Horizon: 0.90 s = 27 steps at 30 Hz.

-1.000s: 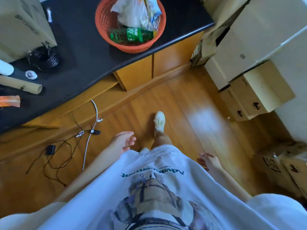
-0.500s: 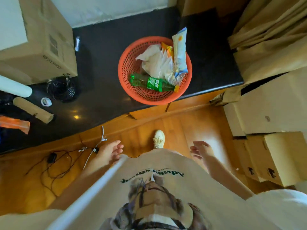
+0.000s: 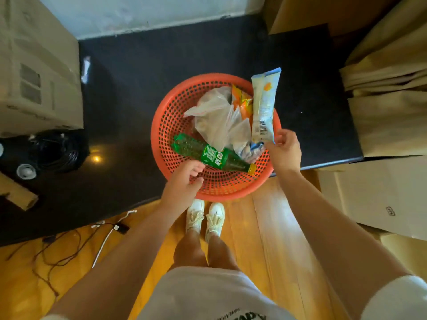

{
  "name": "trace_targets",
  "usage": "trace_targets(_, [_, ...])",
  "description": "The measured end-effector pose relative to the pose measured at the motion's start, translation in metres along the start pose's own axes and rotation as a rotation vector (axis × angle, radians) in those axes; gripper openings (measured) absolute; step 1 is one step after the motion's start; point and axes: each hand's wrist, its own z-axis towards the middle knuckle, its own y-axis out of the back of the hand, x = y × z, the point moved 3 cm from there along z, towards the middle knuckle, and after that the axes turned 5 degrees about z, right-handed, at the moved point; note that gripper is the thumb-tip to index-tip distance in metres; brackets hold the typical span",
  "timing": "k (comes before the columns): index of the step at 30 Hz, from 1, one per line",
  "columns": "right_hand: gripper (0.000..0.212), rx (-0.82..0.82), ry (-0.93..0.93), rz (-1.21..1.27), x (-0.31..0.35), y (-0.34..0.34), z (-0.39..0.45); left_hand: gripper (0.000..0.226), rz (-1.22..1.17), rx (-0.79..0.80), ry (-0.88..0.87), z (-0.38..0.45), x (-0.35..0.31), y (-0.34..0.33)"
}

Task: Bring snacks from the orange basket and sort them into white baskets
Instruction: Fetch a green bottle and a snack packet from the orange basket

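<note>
An orange basket (image 3: pixel 182 112) stands at the front edge of a black counter (image 3: pixel 143 72). Inside lie a green bottle (image 3: pixel 208 155), clear plastic bags (image 3: pixel 215 116), an orange snack packet (image 3: pixel 240 100) and a long white and blue snack pack (image 3: pixel 263 105) leaning on the right rim. My right hand (image 3: pixel 286 151) pinches the lower corner of that pack. Over the basket's front rim, my left hand (image 3: pixel 184 183) hovers with loosely curled fingers, its fingertips at the green bottle, holding nothing. No white basket is in view.
Cardboard boxes (image 3: pixel 39 65) stand on the counter at the left, more boxes (image 3: pixel 388 93) fill the right side. A coil of black cable (image 3: pixel 57 148), a tape roll (image 3: pixel 26 172) and a cardboard tube (image 3: pixel 16 192) lie at the left. Loose cables (image 3: pixel 69 245) trail over the wooden floor.
I have stepped up to the counter. Both hands rose from beside my body to the basket: the right reached the white and blue pack, the left reached the bottle.
</note>
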Motion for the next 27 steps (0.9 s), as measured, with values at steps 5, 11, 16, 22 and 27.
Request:
trace_targets(5, [0.051, -0.039, 0.113, -0.124, 0.015, -0.019, 0.033, 0.055, 0.557, -0.018, -0.157, 0.061, -0.001, -0.029])
trace_targets(11, [0.069, -0.080, 0.117, -0.206, 0.017, -0.034, 0.053, 0.066, 0.830, -0.001, -0.212, 0.099, 0.017, -0.038])
trace_targets(16, [0.072, -0.064, 0.109, -0.343, 0.017, -0.038, 0.061, 0.069, 0.915, 0.063, -0.222, 0.116, 0.026, -0.034])
trace_targets(22, [0.064, -0.043, 0.036, -0.297, 0.019, -0.036, 0.064, 0.067, 0.977, 0.147, -0.225, 0.123, 0.018, -0.030])
trace_targets(27, [0.056, -0.007, -0.015, -0.097, 0.017, -0.024, 0.046, 0.069, 0.973, 0.145, -0.312, 0.110, 0.012, -0.012])
